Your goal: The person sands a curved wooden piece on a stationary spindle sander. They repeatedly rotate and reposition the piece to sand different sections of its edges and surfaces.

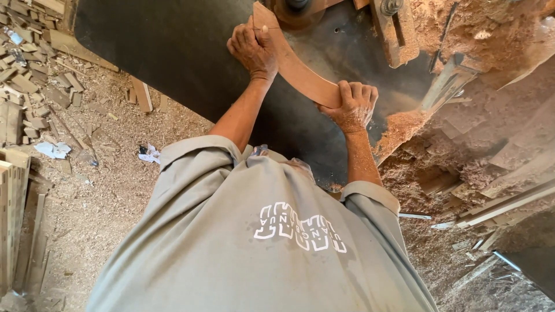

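On the dark machine table (pixel 173 52), curved wooden piece (pixel 298 72), a grip at each end

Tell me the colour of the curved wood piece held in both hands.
Reddish-brown, plain and unpainted: the wood piece shows best in the head view.

Grey-olive short-sleeved shirt (pixel 254 231), loose, sleeves cuffed above the elbows. White block lettering printed across the chest. Forearms bare; left hand (pixel 252 49) and right hand (pixel 354 107) ungloved, dusted with sawdust.
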